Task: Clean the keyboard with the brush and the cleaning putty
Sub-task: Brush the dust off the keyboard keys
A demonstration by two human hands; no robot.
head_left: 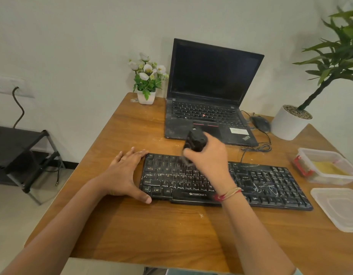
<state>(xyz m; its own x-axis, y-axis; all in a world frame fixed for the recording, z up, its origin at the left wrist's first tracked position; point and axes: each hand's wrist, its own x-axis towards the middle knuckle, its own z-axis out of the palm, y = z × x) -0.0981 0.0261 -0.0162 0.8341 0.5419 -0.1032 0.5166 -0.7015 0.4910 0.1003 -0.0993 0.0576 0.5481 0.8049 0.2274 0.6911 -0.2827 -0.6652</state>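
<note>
1. Left hand: lies flat on the surface, fingers straight, holding nothing. Its fingers and thumb lie against the keyboard's left end.
2. Keyboard: black, full-size, streaked with pale dust. It sits centre-right on the surface, in front of the laptop. Judged light, rigid and apt to slide, so brace it at an end rather than on the keys.
3. Brush: black, with a stubby body. The blurred bristles point down onto the upper key rows, left of centre. Judged light, with a stiff body and soft bristles, and best held round the body.
4. Right hand: fingers curled round the brush.
5. Container: clear and open, well to the right. It holds a yellow mass, probably the putty, likely soft and tacky and best pinched up whole.
6. Lid: lies near the container, at the right edge of the surface.
</note>
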